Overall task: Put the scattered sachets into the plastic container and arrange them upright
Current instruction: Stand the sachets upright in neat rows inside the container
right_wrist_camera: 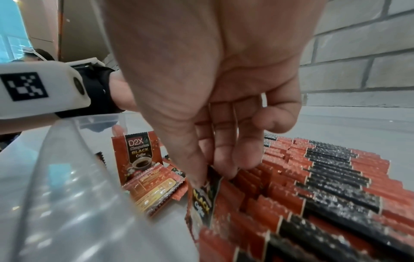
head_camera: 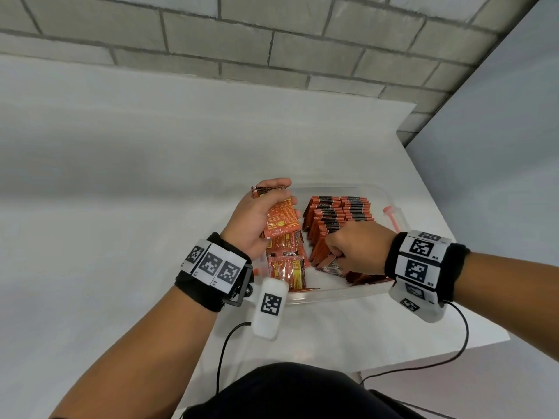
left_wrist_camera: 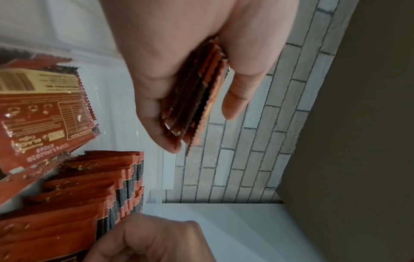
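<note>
head view, plastic container (head_camera: 348, 293) holding upright sachets (head_camera: 341, 213), both grips pinching sachets

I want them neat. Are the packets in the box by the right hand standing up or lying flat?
Standing up. The rows of sachets in the container show only their top edges, packed side by side.
</note>
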`<state>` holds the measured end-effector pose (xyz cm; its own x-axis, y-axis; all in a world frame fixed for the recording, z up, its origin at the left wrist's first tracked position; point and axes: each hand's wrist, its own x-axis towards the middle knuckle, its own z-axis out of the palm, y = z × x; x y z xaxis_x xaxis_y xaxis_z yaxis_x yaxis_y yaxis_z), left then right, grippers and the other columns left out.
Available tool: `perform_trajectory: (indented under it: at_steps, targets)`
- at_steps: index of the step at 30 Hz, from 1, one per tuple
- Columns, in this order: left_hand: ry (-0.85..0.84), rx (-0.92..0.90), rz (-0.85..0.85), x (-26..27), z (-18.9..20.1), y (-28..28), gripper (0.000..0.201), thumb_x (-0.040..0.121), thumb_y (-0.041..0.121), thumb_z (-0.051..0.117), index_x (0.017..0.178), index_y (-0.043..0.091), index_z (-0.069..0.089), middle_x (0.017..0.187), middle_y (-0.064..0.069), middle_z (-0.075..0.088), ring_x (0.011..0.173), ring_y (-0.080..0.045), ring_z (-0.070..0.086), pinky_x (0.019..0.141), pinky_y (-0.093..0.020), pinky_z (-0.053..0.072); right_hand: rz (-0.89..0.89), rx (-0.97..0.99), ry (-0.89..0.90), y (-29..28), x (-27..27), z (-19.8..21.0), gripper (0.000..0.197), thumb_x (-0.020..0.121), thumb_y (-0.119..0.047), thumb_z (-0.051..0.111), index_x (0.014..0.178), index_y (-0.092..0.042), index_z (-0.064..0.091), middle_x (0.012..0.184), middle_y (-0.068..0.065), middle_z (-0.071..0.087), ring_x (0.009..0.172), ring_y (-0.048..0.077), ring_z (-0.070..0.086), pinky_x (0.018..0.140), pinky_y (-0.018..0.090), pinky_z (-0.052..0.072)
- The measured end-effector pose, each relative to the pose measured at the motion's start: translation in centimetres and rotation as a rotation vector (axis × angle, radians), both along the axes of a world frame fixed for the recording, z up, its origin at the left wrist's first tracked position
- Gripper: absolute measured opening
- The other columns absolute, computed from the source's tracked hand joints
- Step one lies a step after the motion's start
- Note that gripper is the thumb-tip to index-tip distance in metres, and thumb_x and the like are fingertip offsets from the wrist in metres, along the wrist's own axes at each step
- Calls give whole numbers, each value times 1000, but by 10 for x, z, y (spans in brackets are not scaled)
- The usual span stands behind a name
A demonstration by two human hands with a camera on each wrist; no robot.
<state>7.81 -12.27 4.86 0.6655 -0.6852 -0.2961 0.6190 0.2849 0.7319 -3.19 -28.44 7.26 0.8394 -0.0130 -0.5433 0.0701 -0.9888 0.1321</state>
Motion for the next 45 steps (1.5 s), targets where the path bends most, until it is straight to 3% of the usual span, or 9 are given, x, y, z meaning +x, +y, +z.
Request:
perform_trajectory:
  at_steps: [11,20,26,28,31,34,40,43,45]
  targets:
    - [-3,-1,-3,-1,0,0,19,92,1,53,107,9,60,77,-9,65,64,-23,66,64,-31,56,55,-78,-9,4,9,1,13,85,-8,54,78,-13,45,63,-3,38,63,22,46,47,25,30]
    - [-3,-7,-2,0,-2,0,18,92,2,53,107,9,61,76,-9,65,64,-23,67,65,-32,56,71,-75,6,4,7,2,46,88,-18,60,63,-24,22,63,-5,38,54,11,36,45,23,27]
    - [18,-11,-9,0,-2,0,20,93,4,52,111,9,60,80,-10,65,66,-24,67,64,-32,57,34,-42,-38,4,4,5,40,89,-20,56,64,-24,24,63,-4,39,53,12,36,46,24,31]
    - [47,-11,-28,0,-2,1,23,94,4,47,113,9,59,85,-11,63,68,-24,68,61,-32,57,17,-14,-91,2,3,9,32,90,-28,55,68,-24,33,64,-5,42,57,14,42,47,23,30]
    - [66,6,-47,-1,-2,3,29,94,3,40,114,8,59,92,-12,56,75,-26,67,67,-38,58,-63,58,-218,-3,5,22,22,91,-38,54,81,-21,47,65,-9,47,63,15,48,48,23,29]
    - [35,33,-77,-2,-1,0,30,92,-2,42,113,8,61,97,-13,57,89,-31,62,79,-46,55,-195,156,-318,-12,4,35,18,92,-38,55,86,-22,53,69,-8,54,66,15,53,56,26,39]
    - [-78,9,-208,-12,7,-4,33,79,-2,62,109,11,64,95,-12,71,83,-25,70,72,-34,60,-514,684,-516,-11,-3,46,26,87,-36,64,112,-29,58,89,-9,63,66,-5,55,64,13,40]
    - [-95,-5,-231,-18,10,-8,47,70,2,66,117,5,60,100,-15,69,83,-26,70,71,-34,59,-548,845,-490,-3,-4,45,42,86,-29,67,125,-29,53,98,-6,64,86,10,63,82,28,50]
    - [-94,-12,-223,-21,12,-9,48,72,4,66,119,2,58,102,-17,68,85,-27,69,70,-34,59,-567,922,-479,-2,-5,43,40,85,-21,69,122,-28,56,94,-3,65,86,20,64,84,35,53]
